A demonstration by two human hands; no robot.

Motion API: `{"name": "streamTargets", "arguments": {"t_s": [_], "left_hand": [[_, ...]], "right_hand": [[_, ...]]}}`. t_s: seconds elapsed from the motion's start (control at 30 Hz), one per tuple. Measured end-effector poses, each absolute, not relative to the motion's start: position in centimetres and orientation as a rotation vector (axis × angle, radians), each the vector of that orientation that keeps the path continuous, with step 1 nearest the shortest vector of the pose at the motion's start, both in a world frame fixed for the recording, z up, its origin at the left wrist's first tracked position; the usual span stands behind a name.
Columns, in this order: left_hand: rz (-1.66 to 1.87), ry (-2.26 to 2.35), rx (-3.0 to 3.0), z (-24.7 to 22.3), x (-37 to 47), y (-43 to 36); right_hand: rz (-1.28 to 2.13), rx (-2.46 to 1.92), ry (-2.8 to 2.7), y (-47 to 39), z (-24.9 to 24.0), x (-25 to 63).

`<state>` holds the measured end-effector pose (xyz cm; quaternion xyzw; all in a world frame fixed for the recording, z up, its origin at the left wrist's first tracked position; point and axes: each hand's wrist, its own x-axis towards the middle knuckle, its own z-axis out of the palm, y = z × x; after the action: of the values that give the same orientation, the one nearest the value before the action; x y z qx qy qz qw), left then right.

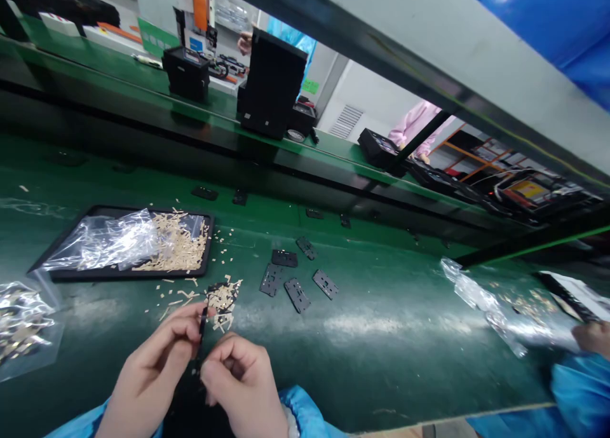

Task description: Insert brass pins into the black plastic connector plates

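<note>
My left hand [151, 365] pinches a thin black plastic plate [203, 328], seen almost edge-on, at the lower middle of the head view. Just to its right, my right hand [245, 381] has thumb and forefinger pressed together near the plate's lower end; what they hold, if anything, is hidden. Beyond the fingers lies a small heap of tan strips [223, 301], with loose pieces scattered around. Several similar black plates with cut-outs, among them one black plate [296, 295], lie flat to the right of the heap.
A black tray [128, 274] holds tan strips and a crumpled clear bag [119, 238]. A filled clear bag [26, 327] lies far left. At right are a plastic wrapper [476, 298] and a co-worker's hand [593, 336]. A shelf with black devices [271, 82] runs across the back.
</note>
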<state>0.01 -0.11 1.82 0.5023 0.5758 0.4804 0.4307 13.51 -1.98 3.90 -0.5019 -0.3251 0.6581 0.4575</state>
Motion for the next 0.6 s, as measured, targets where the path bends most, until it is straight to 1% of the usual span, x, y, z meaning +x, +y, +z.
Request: {"name": "streamTargets", "arguments": {"t_s": [0.17,0.37,0.47,0.6], "left_hand": [[1.133,1.274,1.014,1.0,-1.2,-1.2],[0.942,1.199,1.351,0.1,-2.1,-0.1],[0.946,1.196,1.398,-0.5,-2.3,-0.1],[0.938,1.184,1.457,-0.4,-2.1,-0.7]], "right_hand": [[1.565,-1.229,-0.872,-2.1,4.3,14.0],[1.491,-1.206,-0.912,-2.3,3.9,14.1],[1.431,-1.182,-0.925,-2.4,3.3,13.9],[1.259,-1.150,-0.980,-2.7,3.2,13.7]]}}
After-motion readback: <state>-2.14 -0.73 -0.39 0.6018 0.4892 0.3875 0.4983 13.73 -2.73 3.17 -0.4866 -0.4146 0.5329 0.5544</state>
